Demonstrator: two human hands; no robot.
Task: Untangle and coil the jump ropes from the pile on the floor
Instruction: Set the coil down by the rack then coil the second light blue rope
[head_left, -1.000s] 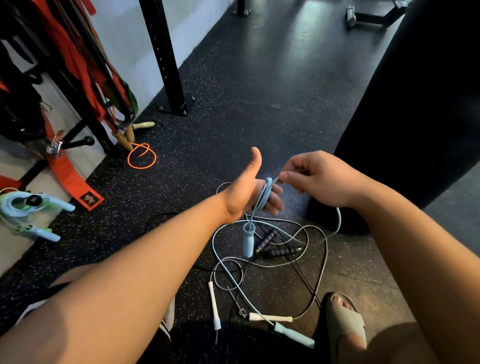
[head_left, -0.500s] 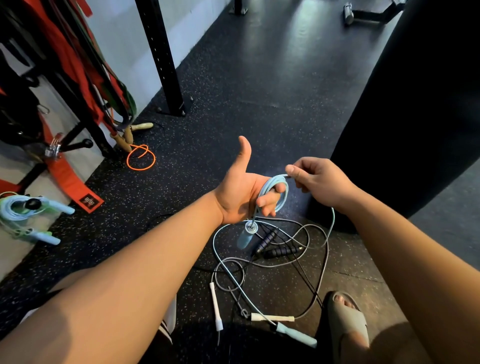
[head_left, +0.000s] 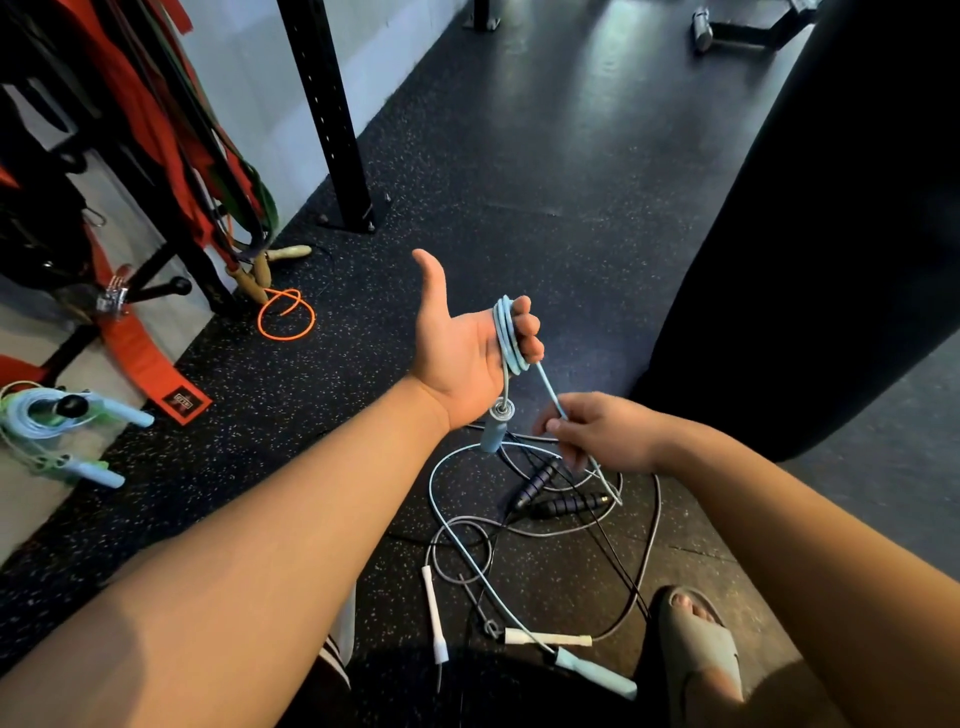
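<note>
— While the left hand (head_left: 462, 358) is raised palm-up at mid-frame, thumb stuck out toward 11 o'clock, what is wrapped on it?

— A light-blue plastic jump rope (head_left: 506, 338), wound in several turns round the curled fingers. Its light-blue cylindrical handle (head_left: 492, 434) dangles at 6 o'clock of the palm, just off the wrist.

— And the right hand (head_left: 605, 436)?

— At 4 o'clock of the left and lower, thumb and forefinger pinching the same cord, which runs straight up to the coil and on down to the floor.

— Where is the rest?

— The pile of tangled ropes (head_left: 545, 525) lies on the black speckled rubber floor (head_left: 467, 156) beneath both hands: two black foam-grip handles (head_left: 566, 503) at its middle, two slim white handles (head_left: 434, 613) toward 7 o'clock, and a second light-blue handle (head_left: 597, 670) at 6 o'clock, beside a beige slide sandal (head_left: 698, 642).

— Elsewhere?

— An orange cord loop (head_left: 285, 317) at 9 o'clock of the left hand, near a black steel upright (head_left: 327, 114). Coiled pale blue and green ropes (head_left: 52, 423) are at the far left edge, and a black punching bag (head_left: 831, 208) stands at 2 o'clock.
</note>
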